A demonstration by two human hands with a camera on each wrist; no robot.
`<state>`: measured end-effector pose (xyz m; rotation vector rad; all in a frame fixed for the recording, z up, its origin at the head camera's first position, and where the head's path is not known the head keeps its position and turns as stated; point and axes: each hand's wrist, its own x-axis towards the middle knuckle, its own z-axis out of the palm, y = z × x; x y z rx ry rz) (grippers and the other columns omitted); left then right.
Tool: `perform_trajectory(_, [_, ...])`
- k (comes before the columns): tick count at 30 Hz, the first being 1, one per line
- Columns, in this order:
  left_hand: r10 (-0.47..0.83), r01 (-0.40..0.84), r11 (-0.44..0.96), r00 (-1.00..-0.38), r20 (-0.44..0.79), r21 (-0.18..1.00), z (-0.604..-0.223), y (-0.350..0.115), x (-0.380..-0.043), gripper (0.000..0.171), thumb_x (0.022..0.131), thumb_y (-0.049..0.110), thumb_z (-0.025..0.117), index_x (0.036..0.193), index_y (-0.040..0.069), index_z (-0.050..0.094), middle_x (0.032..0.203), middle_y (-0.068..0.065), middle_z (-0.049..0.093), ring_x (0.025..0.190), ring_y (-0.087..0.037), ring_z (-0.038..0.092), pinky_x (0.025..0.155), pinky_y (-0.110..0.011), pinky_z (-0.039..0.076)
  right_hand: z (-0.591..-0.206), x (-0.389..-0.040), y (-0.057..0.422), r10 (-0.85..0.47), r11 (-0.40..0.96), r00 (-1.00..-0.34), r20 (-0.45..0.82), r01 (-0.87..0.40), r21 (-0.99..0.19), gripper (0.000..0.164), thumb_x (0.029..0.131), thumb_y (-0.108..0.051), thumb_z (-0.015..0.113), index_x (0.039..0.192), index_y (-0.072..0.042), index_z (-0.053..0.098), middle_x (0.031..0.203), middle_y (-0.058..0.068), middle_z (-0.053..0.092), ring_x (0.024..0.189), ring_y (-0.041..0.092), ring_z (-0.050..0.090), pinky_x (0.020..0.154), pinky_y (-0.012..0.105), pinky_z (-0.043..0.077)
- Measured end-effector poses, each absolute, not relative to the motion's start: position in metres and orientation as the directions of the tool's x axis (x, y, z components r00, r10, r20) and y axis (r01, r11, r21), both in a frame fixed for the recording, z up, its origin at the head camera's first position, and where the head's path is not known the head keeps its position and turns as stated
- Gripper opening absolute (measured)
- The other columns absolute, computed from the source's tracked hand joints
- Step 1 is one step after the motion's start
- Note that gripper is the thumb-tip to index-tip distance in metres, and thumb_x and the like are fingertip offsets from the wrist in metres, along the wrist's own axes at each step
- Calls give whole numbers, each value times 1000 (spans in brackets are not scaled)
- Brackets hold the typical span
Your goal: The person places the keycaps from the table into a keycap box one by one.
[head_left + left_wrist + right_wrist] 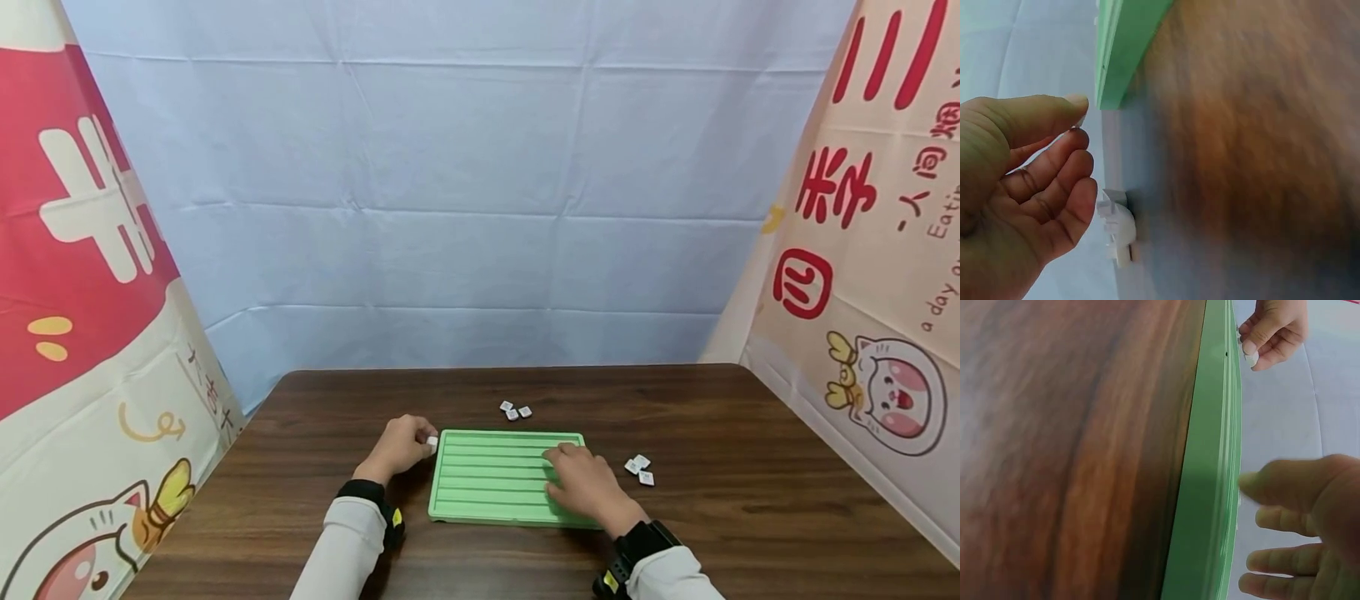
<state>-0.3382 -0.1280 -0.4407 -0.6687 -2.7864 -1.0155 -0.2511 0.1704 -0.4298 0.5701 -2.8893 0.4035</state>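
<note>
My left hand (402,447) pinches a small white tile (432,443) between thumb and fingertip, just off the far left corner of a green ridged tray (487,483). In the left wrist view only a thin edge of this tile (1081,121) shows; the right wrist view gives its pale face (1251,359). Over the tray's right part lies my right hand (585,482), fingers extended and holding nothing. In the right wrist view its thumb (1285,482) is close to the tray's rim (1210,462); whether it touches is hard to tell.
Beyond the tray lies a group of small white tiles (512,414). Another group of tiles (647,478) sits right of the tray, beside my right hand. A brown wooden table (750,517) carries everything. Behind it hangs a light blue cloth (465,250), with printed cloths at both sides.
</note>
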Motion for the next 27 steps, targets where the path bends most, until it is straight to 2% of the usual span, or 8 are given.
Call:
perform_trajectory(4, [371,448,648,-892,258,617,-437,-124,-340,8,82,-3,65,89,-1,67,76,-2,57,69,-15,54,58,-29,47,-428,-249,177,-331,882,-913,239,-390,-265,36,79,-5,71,112,4,60,111,23,54,104,42,50,78,51,45])
perform_trajectory(10, [367,426,659,-902,229,620,-439,-120,-341,7,83,0,67,90,1,67,78,-1,57,71,-15,54,61,-31,47,-427,-248,183,-313,876,-927,205,-365,-315,37,79,-1,71,113,6,59,109,24,53,104,42,48,79,47,44])
perform_trajectory(16, [377,439,675,-896,234,593,-439,-112,-343,6,84,4,68,89,5,69,77,2,58,71,-14,55,63,-32,46,-427,-243,187,-274,887,-936,221,-335,-319,37,78,2,68,114,5,59,103,21,51,95,38,48,68,42,42])
perform_trajectory(20, [400,460,662,-885,239,592,-439,-108,-346,7,84,2,67,90,3,69,78,1,58,70,-15,55,62,-31,47,-426,-240,190,-239,907,-951,196,-291,-306,46,77,-2,70,120,6,55,107,23,49,97,39,47,62,39,40])
perform_trajectory(23, [401,460,668,-884,238,585,-438,-105,-347,9,83,1,67,92,3,70,80,0,59,72,-15,55,62,-31,48,-425,-239,192,-217,915,-964,157,-257,-312,54,76,-4,71,125,8,50,112,27,48,104,43,47,67,42,43])
perform_trajectory(27, [395,455,689,-889,233,564,-437,-104,-349,10,82,2,68,92,5,71,82,-1,60,74,-16,55,63,-31,48,-423,-238,195,-213,911,-974,81,-228,-343,60,76,-2,69,127,16,43,117,34,45,105,46,48,76,48,44])
